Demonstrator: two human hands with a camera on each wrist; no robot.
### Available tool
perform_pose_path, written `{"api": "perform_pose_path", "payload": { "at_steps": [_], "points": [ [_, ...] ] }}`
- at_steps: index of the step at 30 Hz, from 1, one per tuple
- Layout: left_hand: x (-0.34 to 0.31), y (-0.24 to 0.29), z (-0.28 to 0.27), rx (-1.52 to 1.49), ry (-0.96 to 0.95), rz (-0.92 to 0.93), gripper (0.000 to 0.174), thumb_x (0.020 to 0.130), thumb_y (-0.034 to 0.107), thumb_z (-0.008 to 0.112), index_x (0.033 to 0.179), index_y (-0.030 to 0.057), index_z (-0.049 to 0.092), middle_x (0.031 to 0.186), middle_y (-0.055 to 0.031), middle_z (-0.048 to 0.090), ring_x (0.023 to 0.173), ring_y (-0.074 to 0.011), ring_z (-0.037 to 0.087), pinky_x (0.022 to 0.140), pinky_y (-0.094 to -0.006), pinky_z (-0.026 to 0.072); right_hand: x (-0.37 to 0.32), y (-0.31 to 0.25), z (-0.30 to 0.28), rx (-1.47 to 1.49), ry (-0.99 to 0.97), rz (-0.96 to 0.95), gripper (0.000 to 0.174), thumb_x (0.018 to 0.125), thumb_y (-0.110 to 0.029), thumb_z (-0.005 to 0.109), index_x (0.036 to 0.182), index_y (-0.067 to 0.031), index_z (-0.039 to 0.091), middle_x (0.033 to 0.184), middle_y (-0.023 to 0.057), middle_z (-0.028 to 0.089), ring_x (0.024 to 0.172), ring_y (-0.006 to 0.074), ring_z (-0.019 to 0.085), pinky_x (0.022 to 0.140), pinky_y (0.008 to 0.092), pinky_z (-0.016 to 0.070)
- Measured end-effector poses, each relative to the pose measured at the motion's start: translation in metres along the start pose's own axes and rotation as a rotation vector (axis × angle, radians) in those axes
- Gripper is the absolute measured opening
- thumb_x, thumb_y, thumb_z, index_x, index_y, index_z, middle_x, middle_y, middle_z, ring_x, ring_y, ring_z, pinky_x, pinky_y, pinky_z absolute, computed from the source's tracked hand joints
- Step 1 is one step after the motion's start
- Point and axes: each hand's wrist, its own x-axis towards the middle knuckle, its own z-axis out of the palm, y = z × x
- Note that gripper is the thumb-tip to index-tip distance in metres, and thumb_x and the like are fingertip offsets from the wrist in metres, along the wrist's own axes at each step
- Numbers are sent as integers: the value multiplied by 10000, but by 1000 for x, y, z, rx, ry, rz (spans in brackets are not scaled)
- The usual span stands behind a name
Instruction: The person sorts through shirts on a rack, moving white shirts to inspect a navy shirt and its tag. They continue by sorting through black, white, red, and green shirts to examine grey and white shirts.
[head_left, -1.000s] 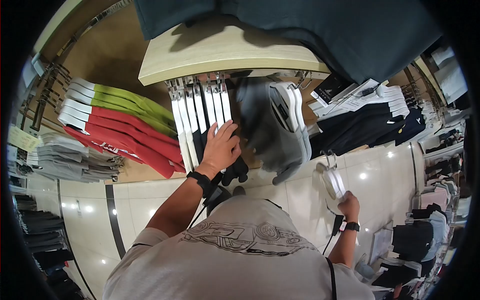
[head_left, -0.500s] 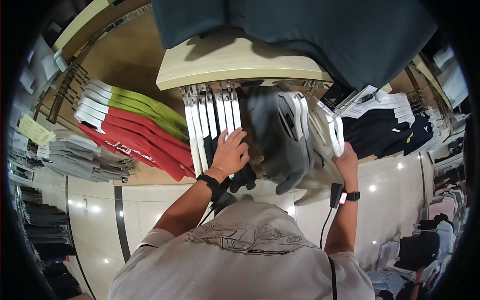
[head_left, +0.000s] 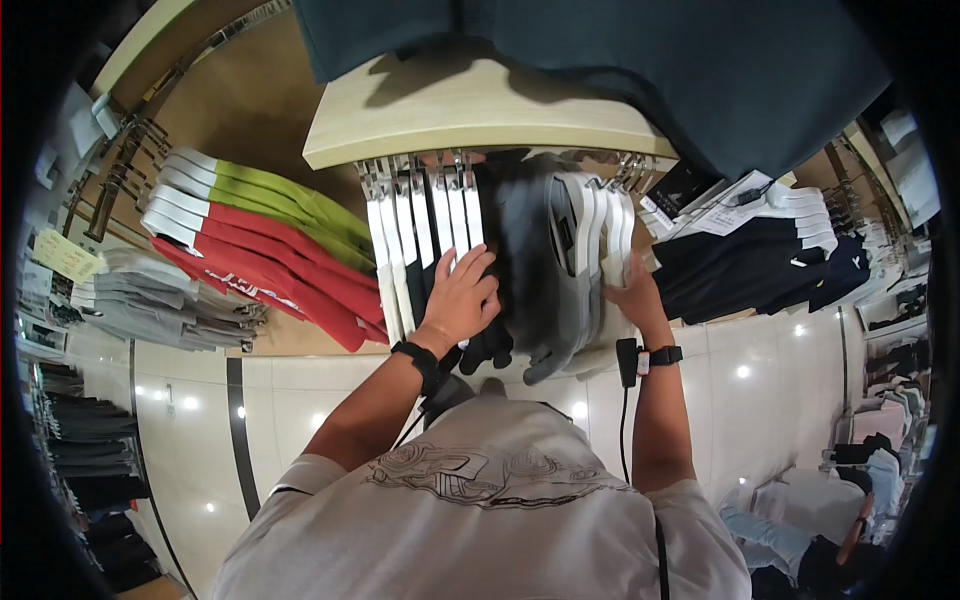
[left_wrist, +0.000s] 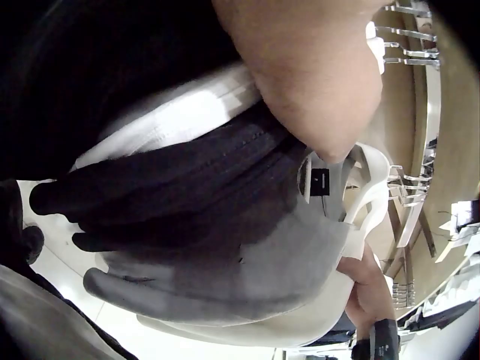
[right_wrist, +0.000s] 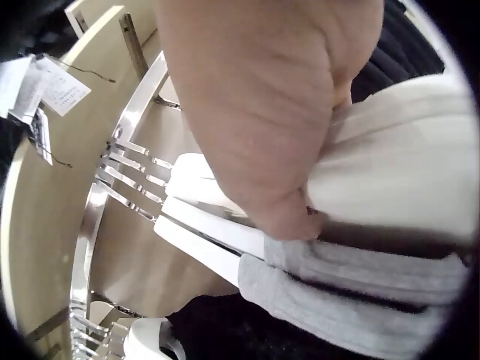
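White hangers with black, dark grey [head_left: 520, 240] and light grey garments [head_left: 568, 270] hang from a metal rail [right_wrist: 97, 202] under a wooden shelf [head_left: 470, 120]. My left hand [head_left: 462, 295] lies flat with spread fingers against the black garments [head_left: 420, 285], left of the grey ones. My right hand [head_left: 630, 292] grips a white garment [head_left: 615, 225] on its white hanger at the right end of the grey group. In the right wrist view my thumb [right_wrist: 289, 217] presses where the white garment [right_wrist: 397, 165] meets the grey ones [right_wrist: 352, 292]. The left wrist view shows the dark grey garment [left_wrist: 202, 195] under my palm [left_wrist: 315, 67].
A dark teal garment [head_left: 650, 60] lies on top of the shelf. Red and green shirts [head_left: 270, 260] hang on the left, black shirts [head_left: 740, 260] with paper tags [head_left: 720, 200] on the right. Glossy tiled floor [head_left: 280, 400] lies below, with more clothing racks [head_left: 860, 470] at the edges.
My right hand has brought the white hanger with its garment up from beside me to the rail and now holds it against the grey garments. The left hand has stayed on the black garments.
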Motion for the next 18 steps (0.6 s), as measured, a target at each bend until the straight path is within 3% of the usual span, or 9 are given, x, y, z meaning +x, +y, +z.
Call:
{"api": "perform_pose_path", "payload": {
  "at_steps": [2,6,8,9,10,11,12,14,18],
  "points": [
    [-1,0,1,3,11,15,130,797,160,681,907,90,683,1325,-104,583,1380,-282,474,1148,-563,281,-5,-15,-3,12,-102,33,923,721,-167,819,1506,30,374,1369,284,582,1285,426,557,1072,421,450],
    [-1,2,1,14,-12,3,121,822,174,665,918,104,689,1339,-101,574,1386,-270,461,1170,-551,267,-9,-16,5,4,-84,5,941,722,-186,807,1531,-10,363,1432,284,524,1311,436,520,1081,445,431],
    [-3,1,1,10,-32,8,142,848,175,653,963,104,697,1360,-100,564,1392,-270,456,1175,-545,262,-16,-44,4,-429,168,-43,808,754,-128,767,1486,-29,439,1333,260,583,1231,441,559,1030,472,456],
    [-2,0,2,4,-30,16,165,874,175,641,1008,105,705,1380,-99,555,1398,-271,451,1180,-540,258,-19,-61,4,-422,170,-33,808,754,-128,767,1486,-29,439,1333,260,583,1231,441,559,1030,472,456],
    [-2,-1,-1,3,-75,8,282,923,187,619,1187,104,672,1438,-100,524,1424,-273,425,1190,-529,245,-25,-81,6,-355,316,-140,730,770,-97,745,1446,-28,478,1277,243,599,1178,431,578,1006,472,466],
    [-1,0,-2,1,-85,10,282,923,187,619,1187,104,672,1438,-100,524,1424,-273,425,1190,-529,245,-32,-98,10,-288,456,-246,655,786,-65,723,1407,-26,518,1221,226,615,1125,421,596,981,472,477],
    [-1,1,-4,8,-62,-37,336,932,189,615,1255,98,633,1456,-106,513,1434,-283,415,1194,-524,235,-39,-109,17,-190,400,-332,548,806,-56,730,1331,-30,574,1171,199,616,1085,384,609,966,449,487],
    [-6,3,-5,97,-45,-108,460,959,219,603,1399,97,542,1512,-117,478,1461,-297,384,1197,-541,209,-49,-124,40,208,-25,-108,635,805,-122,787,1383,-38,538,1205,185,615,1098,371,607,968,441,490],
    [-10,5,-18,213,-74,-170,472,973,253,595,1419,108,535,1581,-113,415,1465,-304,382,1187,-583,192,-50,-130,94,263,-232,-70,913,766,-318,855,1495,-4,404,1333,241,574,1231,402,564,1043,447,466]
  ]
}}
